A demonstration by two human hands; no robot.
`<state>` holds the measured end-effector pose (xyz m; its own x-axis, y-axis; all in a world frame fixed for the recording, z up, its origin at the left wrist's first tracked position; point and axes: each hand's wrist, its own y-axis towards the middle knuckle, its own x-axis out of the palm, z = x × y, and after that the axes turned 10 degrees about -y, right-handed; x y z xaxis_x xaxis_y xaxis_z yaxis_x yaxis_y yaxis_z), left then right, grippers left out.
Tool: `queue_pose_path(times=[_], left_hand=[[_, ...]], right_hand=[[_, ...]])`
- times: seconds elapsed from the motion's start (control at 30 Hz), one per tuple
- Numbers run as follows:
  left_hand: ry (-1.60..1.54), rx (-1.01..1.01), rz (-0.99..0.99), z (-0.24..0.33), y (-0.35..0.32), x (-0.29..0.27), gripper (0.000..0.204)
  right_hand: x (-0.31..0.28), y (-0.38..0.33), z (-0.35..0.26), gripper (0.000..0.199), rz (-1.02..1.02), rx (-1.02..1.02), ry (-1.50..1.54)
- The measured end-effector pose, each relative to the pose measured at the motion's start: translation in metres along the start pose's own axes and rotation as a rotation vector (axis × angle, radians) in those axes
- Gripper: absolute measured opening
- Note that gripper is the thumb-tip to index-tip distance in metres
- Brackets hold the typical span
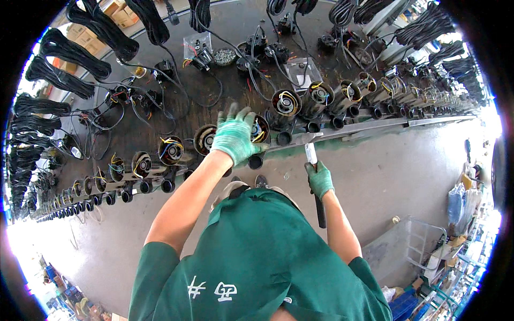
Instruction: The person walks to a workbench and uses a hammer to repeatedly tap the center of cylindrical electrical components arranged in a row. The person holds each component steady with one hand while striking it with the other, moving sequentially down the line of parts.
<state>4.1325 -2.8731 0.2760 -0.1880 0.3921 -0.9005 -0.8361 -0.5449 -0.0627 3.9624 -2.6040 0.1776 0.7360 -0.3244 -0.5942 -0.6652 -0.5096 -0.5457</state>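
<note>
My left hand [235,134], in a pale green glove, lies with fingers spread across the row of open metal motor housings. It partly covers the housing [260,129] with coloured wires; whether it presses on that housing I cannot tell. Just left of the hand, another open housing [205,140] shows its round inner part. My right hand [320,180], gloved too, is closed round a hammer [310,152]. The hammer's head points up towards the bench edge, and its black handle end hangs below my fist.
More open housings [171,150] line the front edge of the dark bench [209,91] both ways. Behind them lie black motor end parts with cables [277,52], a dish of small metal pieces [224,56] and hanging cable bundles [101,32]. A wire-framed cart [423,243] stands at lower right.
</note>
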Motion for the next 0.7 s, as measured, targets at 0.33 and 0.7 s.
queue_pose_path(times=[0.33, 0.7], left_hand=[[-0.127, 0.487, 0.073, -0.027, -0.018, 0.022, 0.033], [-0.066, 0.654, 0.164, -0.041, -0.051, 0.033, 0.044]], right_hand=[[-0.011, -0.043, -0.053, 0.034, 0.063, -0.041, 0.053], [-0.007, -0.096, -0.158, 0.03, 0.126, -0.489, -0.271]])
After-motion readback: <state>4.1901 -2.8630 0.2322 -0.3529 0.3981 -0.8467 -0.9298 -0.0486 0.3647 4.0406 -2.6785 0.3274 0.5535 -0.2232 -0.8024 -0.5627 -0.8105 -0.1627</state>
